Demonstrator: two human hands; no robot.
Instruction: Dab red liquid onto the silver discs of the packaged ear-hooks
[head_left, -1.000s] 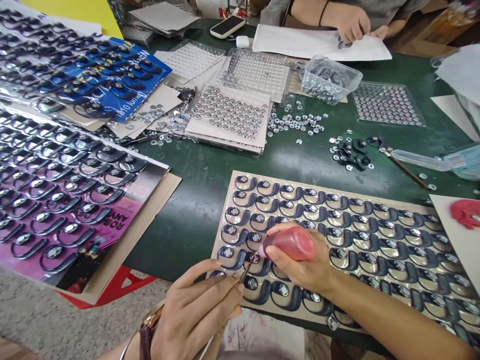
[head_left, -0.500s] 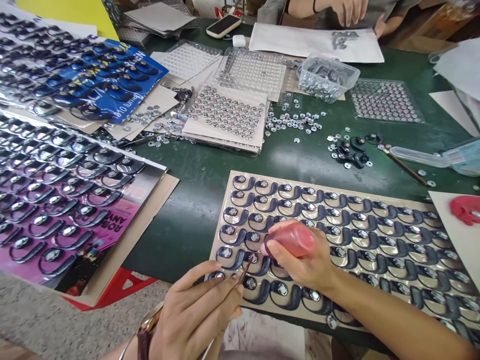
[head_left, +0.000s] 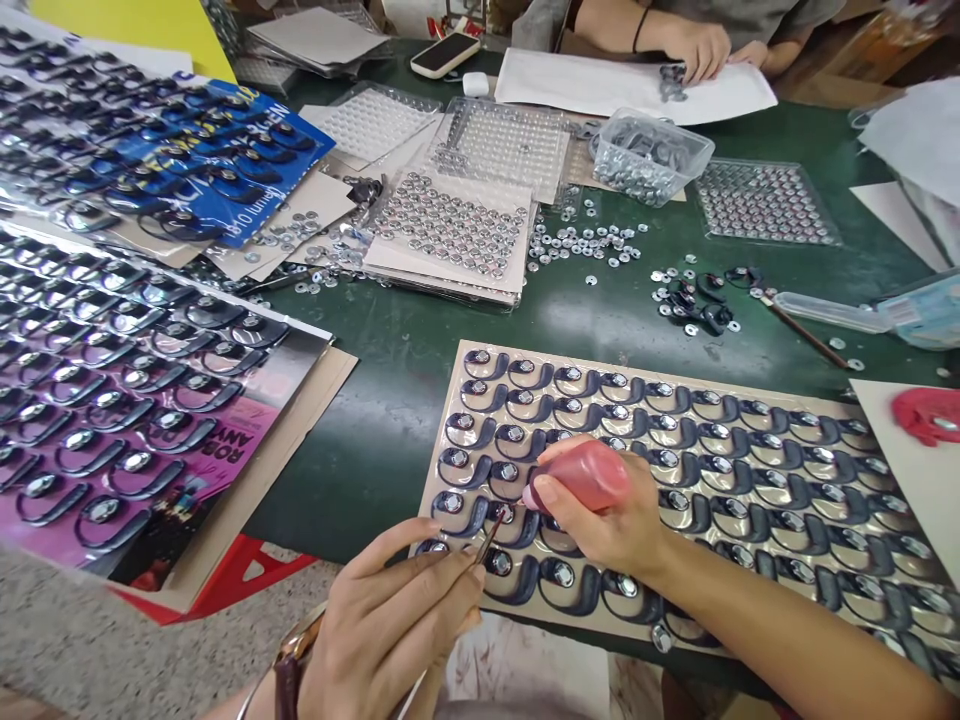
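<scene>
My right hand is wrapped around a small pink squeeze bottle, its tip pointing left at a dark hook-shaped piece with a silver disc. That piece lies on a cardboard sheet covered with rows of the same pieces. My left hand pinches a thin brown stick whose tip meets the same piece beside the bottle tip. A watch sits on my left wrist.
Boards full of hook pieces lie stacked at left. Clear trays of silver discs, loose washers, a plastic tub and a phone sit farther back. Another person's hands rest on white paper across the green table.
My hands stay nearly still at the same piece. The person opposite has moved their hands over the white paper and the small dark parts on it.
</scene>
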